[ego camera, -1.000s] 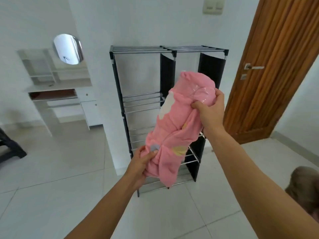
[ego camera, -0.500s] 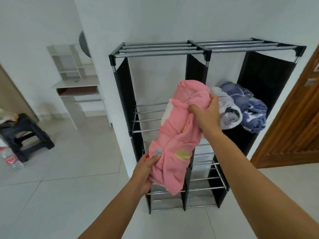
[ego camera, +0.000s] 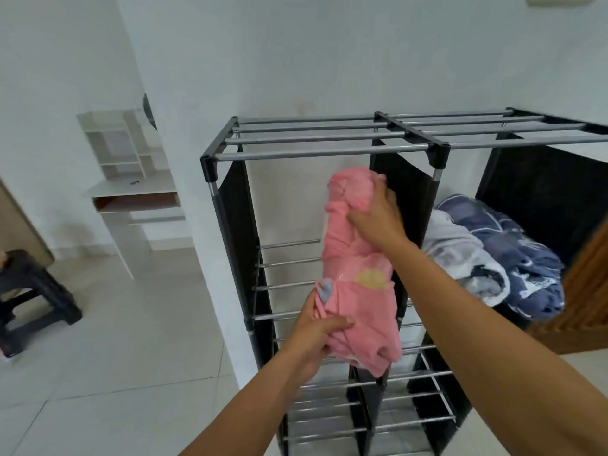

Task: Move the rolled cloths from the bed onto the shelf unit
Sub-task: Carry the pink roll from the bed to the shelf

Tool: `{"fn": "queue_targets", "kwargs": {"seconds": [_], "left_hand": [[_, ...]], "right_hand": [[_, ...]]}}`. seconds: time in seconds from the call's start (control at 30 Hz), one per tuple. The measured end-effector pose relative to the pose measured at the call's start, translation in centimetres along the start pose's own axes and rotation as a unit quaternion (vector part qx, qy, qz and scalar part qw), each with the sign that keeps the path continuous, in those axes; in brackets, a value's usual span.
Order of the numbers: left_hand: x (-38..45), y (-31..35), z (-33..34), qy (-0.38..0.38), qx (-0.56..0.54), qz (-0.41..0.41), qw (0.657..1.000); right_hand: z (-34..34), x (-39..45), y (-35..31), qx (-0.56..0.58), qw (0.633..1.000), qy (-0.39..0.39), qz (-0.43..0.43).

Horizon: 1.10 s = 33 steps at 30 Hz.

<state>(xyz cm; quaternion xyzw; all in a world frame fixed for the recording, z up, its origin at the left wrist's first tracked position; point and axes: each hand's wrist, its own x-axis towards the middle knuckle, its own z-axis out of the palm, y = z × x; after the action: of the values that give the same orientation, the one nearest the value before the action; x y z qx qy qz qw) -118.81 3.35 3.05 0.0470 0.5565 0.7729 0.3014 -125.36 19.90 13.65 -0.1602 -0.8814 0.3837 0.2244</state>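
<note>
A white desk [ego camera: 131, 192] with small shelves stands at the left against the wall. A black stool [ego camera: 29, 294] sits on the tiled floor [ego camera: 115, 357] near the left edge. A wooden door [ego camera: 589, 284] shows at the right edge, just beside the shelf unit [ego camera: 329, 149]. The unit's black centre divider [ego camera: 408, 192] stands directly behind the pink rolled cloth [ego camera: 355, 274].

Both arms reach forward. The right hand [ego camera: 378, 215] grips the upper end of the pink rolled cloth, fingers curled over it. The left hand [ego camera: 316, 330] grips the lower end, thumb across the fabric. The roll is held nearly upright in front of the unit's upper left compartment.

The upper right compartment holds a blue and white rolled cloth [ego camera: 500, 258], resting on the metal bars. The lower shelves show bare bars.
</note>
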Motion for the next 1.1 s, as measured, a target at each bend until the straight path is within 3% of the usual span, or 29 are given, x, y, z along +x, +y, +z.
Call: {"fn": "queue_targets", "kwargs": {"seconds": [0.23,0.4,0.7,0.9,1.1], "left_hand": [[1.9,-0.3,0.1,-0.038,0.012,-0.023,0.999],[2.4,-0.6,0.4,-0.038,0.061,-0.007,0.997],[4.4,-0.3,1.4,-0.043,0.112,0.042,0.992],[4.6,0.3,1.5,-0.029,0.115,0.005,0.993],[3.8,0.1,1.9,-0.015,0.141,0.036,0.989]], "right_hand": [[3.8,-0.8,4.4,-0.050,0.991,-0.067,0.100],[3.9,-0.8,5.6,-0.057,0.987,-0.062,0.135],[3.4,0.4,4.2,-0.023,0.997,0.007,0.069],[3.8,0.0,5.6,-0.092,0.987,-0.079,0.105],[2.1,-3.0,5.6,-0.101,0.988,-0.098,0.059]]}}
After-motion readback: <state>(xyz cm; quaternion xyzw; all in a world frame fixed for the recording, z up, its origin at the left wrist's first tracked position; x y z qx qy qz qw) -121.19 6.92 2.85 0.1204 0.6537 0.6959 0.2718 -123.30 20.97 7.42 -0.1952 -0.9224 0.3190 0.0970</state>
